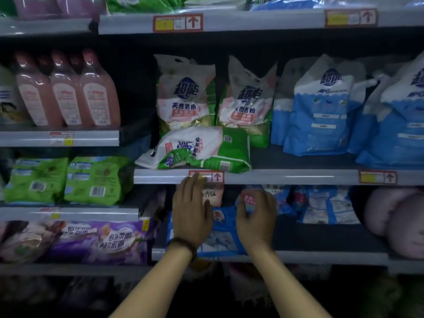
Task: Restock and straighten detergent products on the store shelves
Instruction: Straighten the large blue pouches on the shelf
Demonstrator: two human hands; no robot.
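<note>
Hands are seen reaching into a lower grey metal shelf [298, 254]. A blue plastic detergent bag [223, 235], lying flat near the shelf's front edge, is pressed by the left hand [191, 214] with fairly straight fingers, while its far right part is gripped by the right hand [255, 218] with curled fingers.

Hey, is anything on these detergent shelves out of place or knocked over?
Yes. One green-and-white detergent bag lies flat on its side at the front of the middle shelf, before two matching upright bags, one corner past the edge. Below, both hands, left hand and right hand, are on a blue bag lying flat.
</note>
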